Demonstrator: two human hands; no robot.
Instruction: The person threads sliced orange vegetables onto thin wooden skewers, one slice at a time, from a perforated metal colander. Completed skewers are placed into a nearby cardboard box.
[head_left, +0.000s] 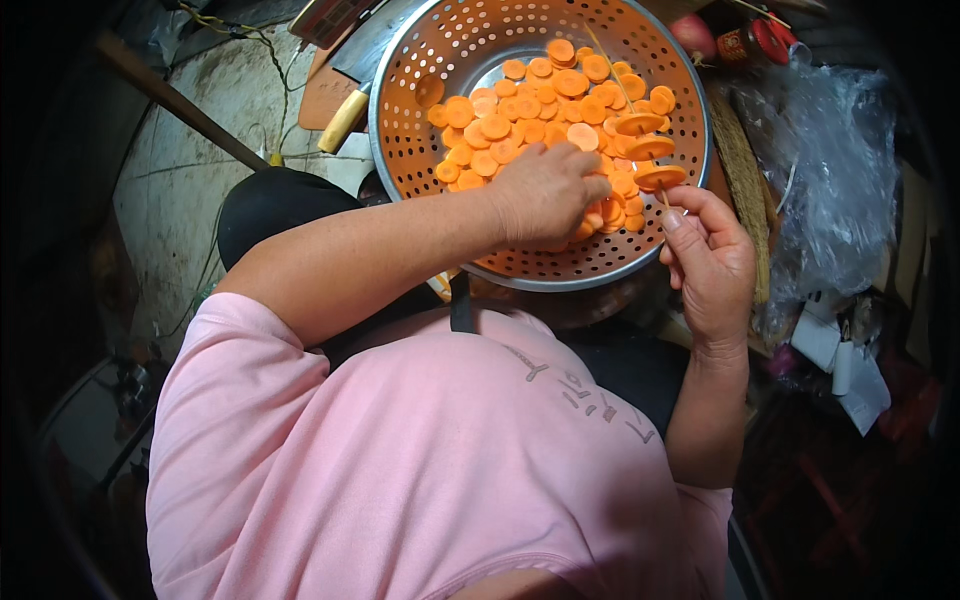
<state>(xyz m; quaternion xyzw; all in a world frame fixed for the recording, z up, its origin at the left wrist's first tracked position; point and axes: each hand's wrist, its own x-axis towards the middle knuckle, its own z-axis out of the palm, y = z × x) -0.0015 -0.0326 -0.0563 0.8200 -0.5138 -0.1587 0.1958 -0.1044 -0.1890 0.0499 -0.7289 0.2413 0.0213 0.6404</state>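
A large perforated metal colander (540, 286) holds many round carrot slices (495, 126). My left hand (551, 191) reaches over its near rim, with the fingers down among the slices; whether they grip one is hidden. At the right rim my right hand (705, 244) pinches the lower end of a thin wooden skewer (609, 67) between thumb and forefinger. Three carrot slices (660, 176) are threaded on the skewer, spaced apart near my fingers. Its bare upper end points up and left over the colander.
Left of the colander lies a wooden-handled knife (343, 120), its blade partly hidden. A wooden pole (180, 105) slants across the tiles near cords. To the right are crumpled clear plastic (817, 180), a red onion (691, 37) and a red-lidded jar (757, 43).
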